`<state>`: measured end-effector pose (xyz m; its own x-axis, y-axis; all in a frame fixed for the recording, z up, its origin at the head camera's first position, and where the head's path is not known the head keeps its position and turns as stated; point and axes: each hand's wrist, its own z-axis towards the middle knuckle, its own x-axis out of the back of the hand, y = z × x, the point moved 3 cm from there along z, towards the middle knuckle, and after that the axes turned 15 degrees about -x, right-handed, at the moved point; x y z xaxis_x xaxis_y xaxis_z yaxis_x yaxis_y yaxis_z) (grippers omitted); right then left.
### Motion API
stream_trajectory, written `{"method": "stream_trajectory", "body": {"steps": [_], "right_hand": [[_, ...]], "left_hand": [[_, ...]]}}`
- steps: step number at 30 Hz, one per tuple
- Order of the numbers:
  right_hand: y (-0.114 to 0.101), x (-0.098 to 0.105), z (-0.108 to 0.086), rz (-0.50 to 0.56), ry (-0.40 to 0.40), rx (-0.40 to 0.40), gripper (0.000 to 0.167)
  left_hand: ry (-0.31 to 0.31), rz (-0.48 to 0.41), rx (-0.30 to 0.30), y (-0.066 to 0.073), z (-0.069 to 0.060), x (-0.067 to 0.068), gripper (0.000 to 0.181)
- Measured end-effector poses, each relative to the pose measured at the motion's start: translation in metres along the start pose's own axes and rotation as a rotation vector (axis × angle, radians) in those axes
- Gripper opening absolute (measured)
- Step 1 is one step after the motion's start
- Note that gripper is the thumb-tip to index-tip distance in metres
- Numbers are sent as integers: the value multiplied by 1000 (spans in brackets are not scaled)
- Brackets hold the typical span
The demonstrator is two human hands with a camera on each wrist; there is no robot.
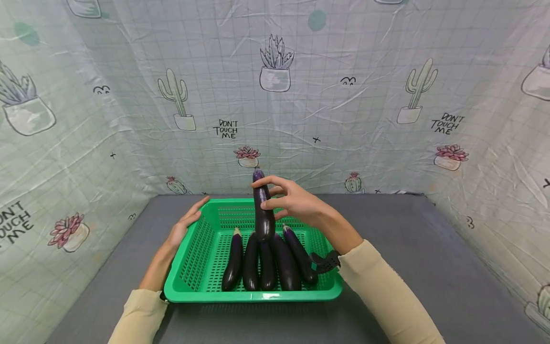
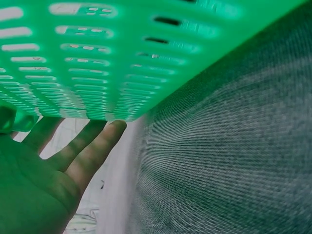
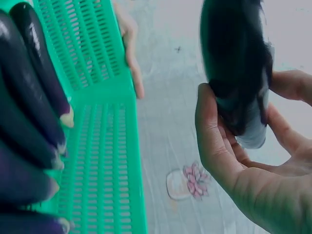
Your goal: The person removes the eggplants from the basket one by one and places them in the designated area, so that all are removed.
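Observation:
My right hand [image 1: 296, 203] grips a dark purple eggplant [image 1: 264, 222] above the green plastic basket [image 1: 215, 297]. This eggplant stands nearly upright, its stem end up, with thumb and fingers around its upper half. In the right wrist view the held eggplant [image 3: 236, 63] shows between the thumb and the fingers. Several more eggplants [image 1: 234, 263] lie side by side in the basket, stems toward the back. At the basket's left side, my left hand [image 1: 185, 227] rests against the rim with fingers extended. The left wrist view shows those fingers [image 2: 92, 151] straight, beside the slotted outer wall.
The basket stands on a dark grey table [image 1: 386, 239]. Behind and at both sides hangs a pale curtain [image 1: 309, 110] printed with potted plants. A black strap [image 1: 325, 262] sits at the right wrist, over the basket's right rim.

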<state>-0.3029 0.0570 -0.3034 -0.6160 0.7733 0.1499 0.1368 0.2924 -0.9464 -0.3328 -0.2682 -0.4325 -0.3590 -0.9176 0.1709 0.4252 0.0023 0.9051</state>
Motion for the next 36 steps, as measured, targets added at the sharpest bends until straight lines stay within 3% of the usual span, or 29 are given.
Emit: {"method": "stream_trajectory", "body": {"steps": [5,12,20,28,36], "right_hand": [[6,15,-10,6,28,7,47],[15,33,-20,6,64,18,48],[24,56,-37,2,156,12,51],[40,85,-57,20,209,48,54],[55,103,-69,-6,236,62,57]], "left_hand": [[9,109,-40,0,0,2,57],[13,159,-66,1,0,5,57],[-2,17,-17,0,0,0,58],[-2,-94,-21,0,1,-2,58],[-2,0,-23,0,1,0,57]]}}
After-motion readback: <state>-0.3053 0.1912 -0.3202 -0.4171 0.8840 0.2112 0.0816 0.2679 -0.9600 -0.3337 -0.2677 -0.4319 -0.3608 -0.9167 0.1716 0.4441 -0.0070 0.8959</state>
